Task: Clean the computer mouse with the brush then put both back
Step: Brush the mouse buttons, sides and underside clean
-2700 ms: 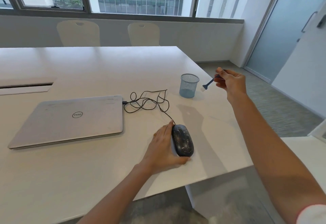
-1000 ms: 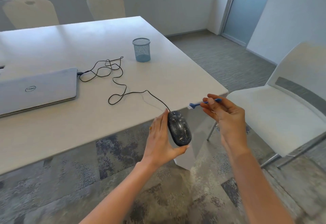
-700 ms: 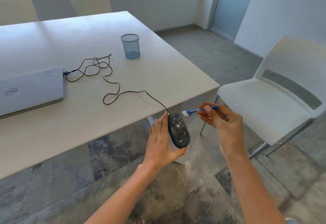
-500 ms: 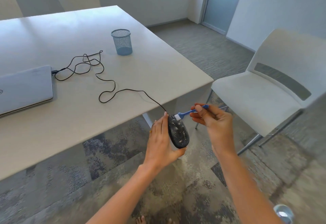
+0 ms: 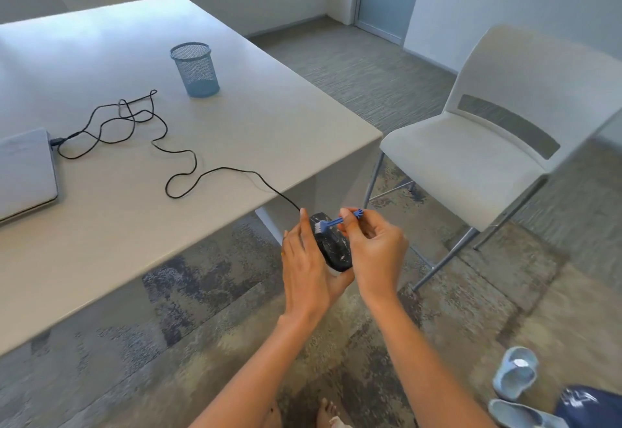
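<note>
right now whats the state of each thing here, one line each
mouse: off the table, held in the left hand, speckled with dirt
brush: pinched in the right hand, bristles on the mouse
cable: plugged into the laptop, looped loosely
laptop: lid closed
mesh cup: upright, looks empty
chair: unoccupied

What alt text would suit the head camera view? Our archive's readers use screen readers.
A person's left hand holds a black wired mouse off the table's edge while the right hand sets a small blue brush on it. Behind: mesh cup, laptop, white chair.
</note>
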Motion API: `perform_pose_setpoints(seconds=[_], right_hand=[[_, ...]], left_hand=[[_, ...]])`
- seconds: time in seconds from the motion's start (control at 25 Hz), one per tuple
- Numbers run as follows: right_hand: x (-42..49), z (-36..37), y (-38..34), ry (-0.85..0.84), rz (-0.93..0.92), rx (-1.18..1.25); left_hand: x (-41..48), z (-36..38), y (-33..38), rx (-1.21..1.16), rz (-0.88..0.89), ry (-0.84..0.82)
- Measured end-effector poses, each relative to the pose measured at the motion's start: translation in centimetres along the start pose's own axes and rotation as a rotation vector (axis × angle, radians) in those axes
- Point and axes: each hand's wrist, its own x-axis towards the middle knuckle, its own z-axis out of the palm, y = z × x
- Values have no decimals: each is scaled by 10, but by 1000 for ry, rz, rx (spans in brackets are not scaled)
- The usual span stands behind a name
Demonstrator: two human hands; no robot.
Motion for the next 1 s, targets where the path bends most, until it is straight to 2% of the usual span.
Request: perform_pose_setpoints(seconds=[0.44, 0.72, 1.0], right_hand=[[-23, -47, 33, 144, 159, 34], [-53, -36, 40, 31, 166, 179], [-39, -59, 60, 149, 240, 168]], left_hand=[[0, 12, -10, 88, -12, 11], [-4, 14, -14, 75, -19, -43], [-7, 9, -25, 47, -8, -74]])
